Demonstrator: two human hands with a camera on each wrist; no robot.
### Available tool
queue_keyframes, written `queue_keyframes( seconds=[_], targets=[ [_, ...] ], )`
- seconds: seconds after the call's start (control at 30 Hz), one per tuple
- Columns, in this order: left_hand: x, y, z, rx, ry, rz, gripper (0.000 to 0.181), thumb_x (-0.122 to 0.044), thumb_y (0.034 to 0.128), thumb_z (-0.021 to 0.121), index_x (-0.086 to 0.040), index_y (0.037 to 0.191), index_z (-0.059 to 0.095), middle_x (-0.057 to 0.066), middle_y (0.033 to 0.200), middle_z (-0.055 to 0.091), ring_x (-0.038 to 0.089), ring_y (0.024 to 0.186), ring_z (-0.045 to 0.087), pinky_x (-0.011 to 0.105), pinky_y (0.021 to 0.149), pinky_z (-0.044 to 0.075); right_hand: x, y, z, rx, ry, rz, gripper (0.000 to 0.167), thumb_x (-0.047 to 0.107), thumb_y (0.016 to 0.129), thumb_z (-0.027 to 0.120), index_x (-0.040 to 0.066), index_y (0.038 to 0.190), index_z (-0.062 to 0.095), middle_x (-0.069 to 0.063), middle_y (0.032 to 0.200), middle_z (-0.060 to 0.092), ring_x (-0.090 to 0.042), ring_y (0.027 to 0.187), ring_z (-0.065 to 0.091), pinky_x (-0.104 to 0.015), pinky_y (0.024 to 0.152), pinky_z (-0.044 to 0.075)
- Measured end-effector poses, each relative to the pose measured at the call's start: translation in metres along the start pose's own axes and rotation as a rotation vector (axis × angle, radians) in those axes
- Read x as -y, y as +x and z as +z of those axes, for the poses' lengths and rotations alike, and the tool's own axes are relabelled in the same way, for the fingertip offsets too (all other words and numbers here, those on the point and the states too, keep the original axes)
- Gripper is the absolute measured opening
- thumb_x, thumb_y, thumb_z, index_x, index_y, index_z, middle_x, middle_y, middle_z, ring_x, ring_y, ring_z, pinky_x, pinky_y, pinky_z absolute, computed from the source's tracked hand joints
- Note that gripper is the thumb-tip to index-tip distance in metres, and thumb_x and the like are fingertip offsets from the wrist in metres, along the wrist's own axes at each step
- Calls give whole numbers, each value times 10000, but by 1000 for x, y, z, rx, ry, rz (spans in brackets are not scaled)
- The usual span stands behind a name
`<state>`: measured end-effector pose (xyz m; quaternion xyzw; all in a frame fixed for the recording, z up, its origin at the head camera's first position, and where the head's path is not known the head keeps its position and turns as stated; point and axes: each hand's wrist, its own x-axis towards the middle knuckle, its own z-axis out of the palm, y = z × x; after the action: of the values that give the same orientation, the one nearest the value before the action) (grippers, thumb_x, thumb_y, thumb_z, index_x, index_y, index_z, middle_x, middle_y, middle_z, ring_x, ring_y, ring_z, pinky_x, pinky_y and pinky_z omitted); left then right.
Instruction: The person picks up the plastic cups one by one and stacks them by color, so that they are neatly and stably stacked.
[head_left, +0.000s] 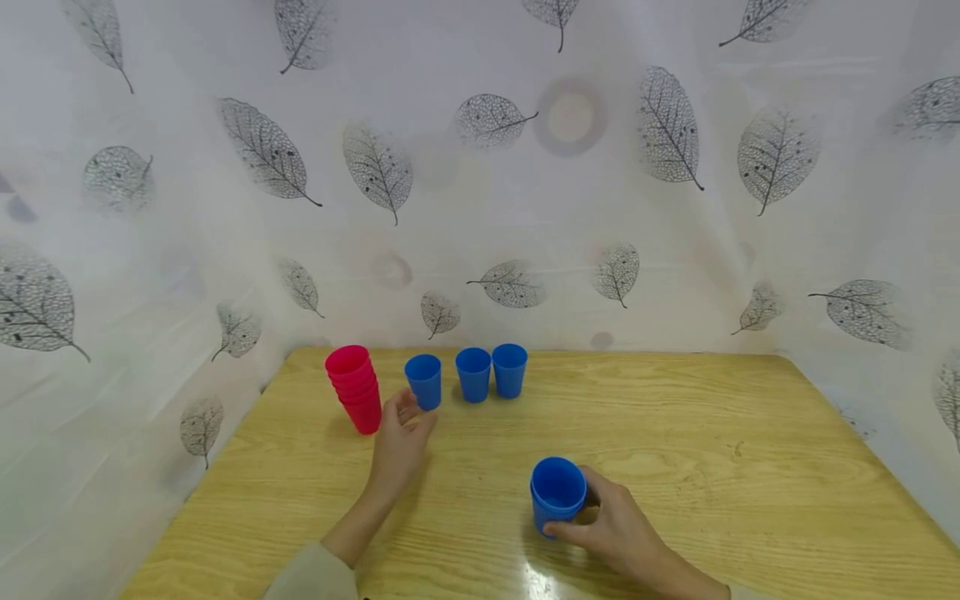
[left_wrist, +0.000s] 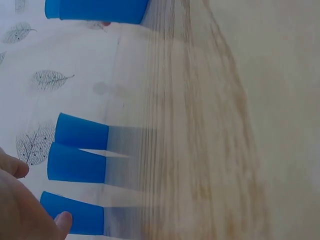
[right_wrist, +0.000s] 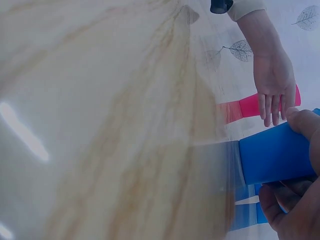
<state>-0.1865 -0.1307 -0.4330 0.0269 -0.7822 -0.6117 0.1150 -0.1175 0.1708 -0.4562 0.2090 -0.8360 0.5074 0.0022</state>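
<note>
My right hand [head_left: 626,525] grips a small stack of blue plastic cups [head_left: 551,512], thumb on the near side and fingers round the far side. The right wrist view shows the held stack [right_wrist: 280,152] between thumb and fingers. My left hand [head_left: 401,433] reaches to a single blue cup [head_left: 423,383] at the back left, fingers fairly straight and spread. In the left wrist view the thumb overlaps that cup [left_wrist: 87,217]; whether it touches cannot be told. Two more blue cups [head_left: 473,375] [head_left: 510,372] stand upright to its right.
A stack of several red cups [head_left: 360,400] stands left of my left hand. The wood-grain table [head_left: 675,433] ends at a pale leaf-patterned sheet [head_left: 480,200] behind and at the sides.
</note>
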Motion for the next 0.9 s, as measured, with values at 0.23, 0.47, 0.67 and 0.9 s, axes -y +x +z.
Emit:
queue_keyframes(
  seconds=[0.23, 0.47, 0.67, 0.9],
  targets=[
    [10, 17, 4, -20, 51, -46, 686, -160, 1036, 621, 88, 1557, 251, 305, 1596, 325, 480, 1467, 334, 587, 1184, 323, 0, -1, -1, -5, -11, -4, 651, 286, 794, 917, -2, 1295, 618, -102, 1161, 724, -213, 1007, 717, -275, 807, 597],
    [13, 33, 11, -68, 123, -96, 787, -221, 1022, 654, 43, 1601, 190, 261, 1645, 263, 466, 1504, 258, 605, 1205, 270, -1, 0, 1, 0, -7, -7, 649, 283, 794, 917, -1, 1294, 616, -104, 1163, 722, -211, 1010, 714, -276, 808, 595],
    [15, 44, 16, -89, 140, -94, 817, -239, 1002, 684, 37, 1601, 202, 259, 1637, 287, 449, 1507, 267, 593, 1221, 246, 0, -1, 1, -6, -8, -7, 646, 283, 791, 919, 3, 1291, 620, -92, 1154, 726, -195, 1002, 715, -278, 806, 595],
    [22, 58, 17, -102, 130, -102, 847, -291, 983, 717, 36, 1593, 230, 264, 1620, 317, 434, 1504, 285, 578, 1225, 252, 1, 0, 1, -7, -8, -6, 650, 286, 795, 917, 5, 1301, 619, -84, 1162, 725, -204, 1011, 712, -277, 803, 595]
  ],
)
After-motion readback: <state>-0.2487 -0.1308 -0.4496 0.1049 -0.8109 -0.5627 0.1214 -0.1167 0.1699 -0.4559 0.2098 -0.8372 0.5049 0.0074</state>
